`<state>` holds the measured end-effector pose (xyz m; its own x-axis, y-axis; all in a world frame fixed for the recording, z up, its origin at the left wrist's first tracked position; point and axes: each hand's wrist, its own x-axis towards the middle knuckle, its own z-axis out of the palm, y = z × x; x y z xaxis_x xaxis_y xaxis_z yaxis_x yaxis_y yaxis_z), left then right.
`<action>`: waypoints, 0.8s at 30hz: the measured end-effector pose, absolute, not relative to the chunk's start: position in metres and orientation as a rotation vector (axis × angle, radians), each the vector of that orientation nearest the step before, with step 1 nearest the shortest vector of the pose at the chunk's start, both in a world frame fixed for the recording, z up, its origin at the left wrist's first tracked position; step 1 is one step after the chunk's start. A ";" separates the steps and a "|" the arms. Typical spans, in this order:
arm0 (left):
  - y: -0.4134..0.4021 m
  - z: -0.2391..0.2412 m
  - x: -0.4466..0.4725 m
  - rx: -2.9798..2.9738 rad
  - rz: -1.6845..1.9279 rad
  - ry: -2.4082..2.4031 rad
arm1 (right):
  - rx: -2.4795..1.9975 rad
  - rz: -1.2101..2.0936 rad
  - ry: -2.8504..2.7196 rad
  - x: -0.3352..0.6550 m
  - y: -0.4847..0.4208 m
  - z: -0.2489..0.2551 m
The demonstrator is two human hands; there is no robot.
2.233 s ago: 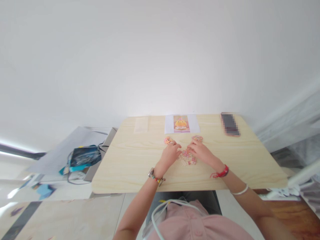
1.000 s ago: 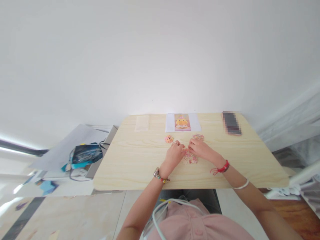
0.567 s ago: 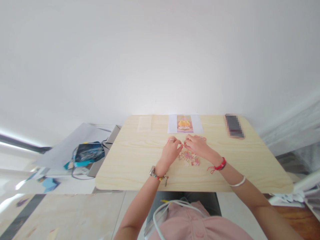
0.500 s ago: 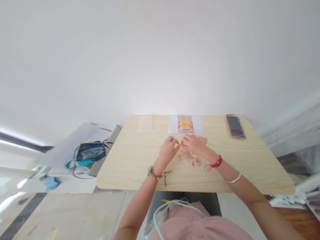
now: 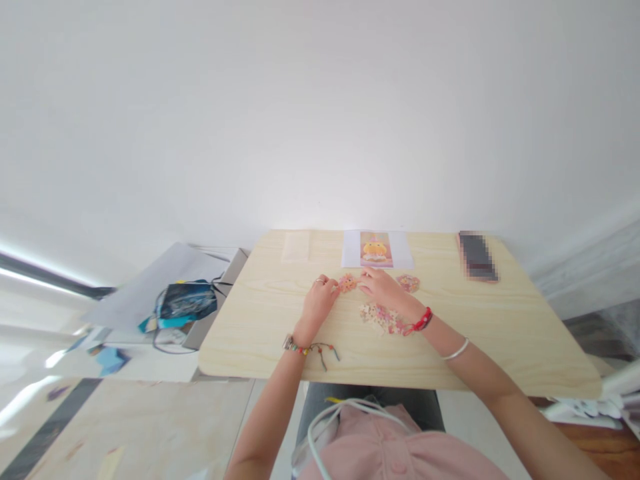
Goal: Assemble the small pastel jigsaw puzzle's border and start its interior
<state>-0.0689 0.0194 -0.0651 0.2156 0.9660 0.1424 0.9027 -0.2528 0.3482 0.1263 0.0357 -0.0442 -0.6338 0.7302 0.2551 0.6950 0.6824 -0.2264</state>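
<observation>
Jigsaw puzzle pieces lie on the table in three groups. A small pinkish-orange cluster of pieces (image 5: 347, 283) sits between my two hands. My left hand (image 5: 318, 303) is at its left edge, thumb and fingers pinched on what looks like a puzzle piece. At the right edge of the cluster, my right hand (image 5: 383, 288) has its fingers closed; anything between them is too small to make out. Below the right hand spreads a larger loose pile of pieces (image 5: 380, 317). Another small pile (image 5: 409, 283) lies just beyond the right hand.
A printed reference picture (image 5: 376, 249) of a yellow figure lies on white paper near the wall. To its left is a pale flat sheet (image 5: 297, 247). A phone (image 5: 479, 257) rests at the back right. A side surface on the left holds a dark blue bag (image 5: 187, 301) and a cable.
My hands were close together over a small reddish piece; now they are apart, the left one shifted left, and the cluster between them is uncovered. The view has moved slightly.
</observation>
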 end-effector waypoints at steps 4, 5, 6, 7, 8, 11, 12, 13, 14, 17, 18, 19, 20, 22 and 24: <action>0.016 -0.062 -0.067 2.248 0.520 1.800 | -1.143 0.363 -2.522 0.155 0.025 -0.045; 0.014 -0.060 -0.065 2.249 0.532 1.793 | -1.138 0.416 -2.523 0.159 0.021 -0.045; 0.012 -0.058 -0.063 2.254 0.542 1.778 | -1.132 0.456 -2.529 0.161 0.018 -0.045; 0.010 -0.056 -0.061 2.264 0.550 1.751 | -1.130 0.477 -2.540 0.161 0.014 -0.044; 0.007 -0.055 -0.058 2.278 0.552 1.709 | -1.133 0.477 -2.559 0.159 0.010 -0.044; 0.000 -0.054 -0.050 2.333 0.518 1.523 | -1.184 0.372 -2.637 0.147 -0.001 -0.045; -0.002 -0.056 -0.047 2.345 0.505 1.468 | -1.209 0.322 -2.663 0.142 -0.004 -0.046; -0.003 -0.057 -0.045 2.351 0.490 1.428 | -1.233 0.275 -2.686 0.137 -0.005 -0.048; -0.003 -0.060 -0.044 2.350 0.472 1.401 | -1.255 0.235 -2.704 0.133 -0.007 -0.049; -0.002 -0.067 -0.042 2.327 0.426 1.370 | -1.286 0.153 -2.742 0.126 -0.007 -0.055; -0.001 -0.069 -0.043 2.321 0.419 1.361 | -1.288 0.135 -2.751 0.125 -0.007 -0.057; -0.001 -0.071 -0.043 2.318 0.421 1.353 | -1.287 0.123 -2.757 0.125 -0.006 -0.058; 0.000 -0.072 -0.043 2.316 0.433 1.349 | -1.283 0.122 -2.758 0.125 -0.006 -0.059; 0.001 -0.075 -0.044 2.319 0.474 1.342 | -1.271 0.171 -2.727 0.127 -0.005 -0.059; 0.001 -0.076 -0.043 2.326 0.543 1.324 | -1.250 0.314 -2.642 0.130 -0.003 -0.056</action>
